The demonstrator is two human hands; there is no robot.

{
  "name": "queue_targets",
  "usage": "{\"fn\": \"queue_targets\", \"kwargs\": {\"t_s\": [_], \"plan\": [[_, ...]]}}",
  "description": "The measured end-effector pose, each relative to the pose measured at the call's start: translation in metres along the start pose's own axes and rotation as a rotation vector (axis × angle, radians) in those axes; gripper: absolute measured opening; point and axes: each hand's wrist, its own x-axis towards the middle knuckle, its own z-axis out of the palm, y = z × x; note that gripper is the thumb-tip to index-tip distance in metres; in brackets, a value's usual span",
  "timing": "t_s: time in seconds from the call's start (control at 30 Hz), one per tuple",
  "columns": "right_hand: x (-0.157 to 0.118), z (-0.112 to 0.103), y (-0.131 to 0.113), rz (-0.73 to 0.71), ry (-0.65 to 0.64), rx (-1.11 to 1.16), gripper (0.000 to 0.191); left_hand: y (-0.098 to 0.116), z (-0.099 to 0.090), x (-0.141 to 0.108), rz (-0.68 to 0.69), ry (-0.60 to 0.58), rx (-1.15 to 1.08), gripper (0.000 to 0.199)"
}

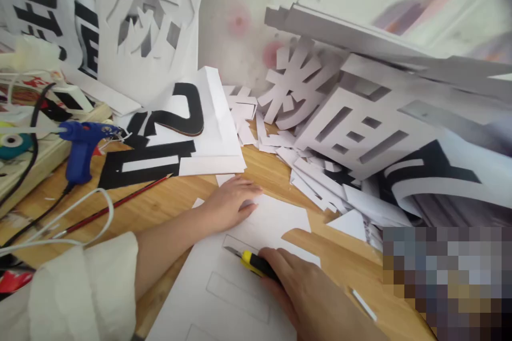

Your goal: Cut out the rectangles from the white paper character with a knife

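A white foam or card sheet (pixel 236 261) lies on the wooden table, with pencilled rectangles drawn on it. My right hand (pixel 292 282) is wrapped round a black and yellow utility knife (pixel 256 264). Its blade is out and points left, close to the topmost pencilled rectangle; whether the tip touches the sheet I cannot tell. Resting flat on the upper part of the sheet is my left hand (pixel 232 202), fingers stretched out to the right and holding nothing. The sheet's right edge has a curved cut-out.
Left of the sheet lie a blue glue gun (pixel 80 149), a looping white cable (pixel 108 213) and a red pencil (pixel 132 197). Black cut-out shapes (pixel 188 112) sit beyond. White cut-out characters (pixel 352 122) and scraps (pixel 320 186) pile up at the right against the wall.
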Motion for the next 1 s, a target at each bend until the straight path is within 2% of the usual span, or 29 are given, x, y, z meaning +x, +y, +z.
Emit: {"fn": "queue_targets", "kwargs": {"t_s": [0.33,0.57,0.73,1.0], "plan": [[0.002,0.009,0.003,-0.049,0.03,-0.135,0.006,0.003,-0.002,0.001,-0.039,-0.05,0.002,0.028],[0.005,0.01,0.001,-0.04,0.036,-0.102,0.006,0.005,-0.004,0.001,-0.052,-0.072,0.025,0.028],[0.004,0.013,0.001,-0.025,0.013,-0.099,0.006,0.006,-0.004,0.001,-0.064,-0.081,0.024,0.029],[0.005,0.005,-0.004,-0.004,-0.044,-0.109,0.008,0.006,-0.004,0.002,-0.068,-0.094,0.019,0.029]]}}
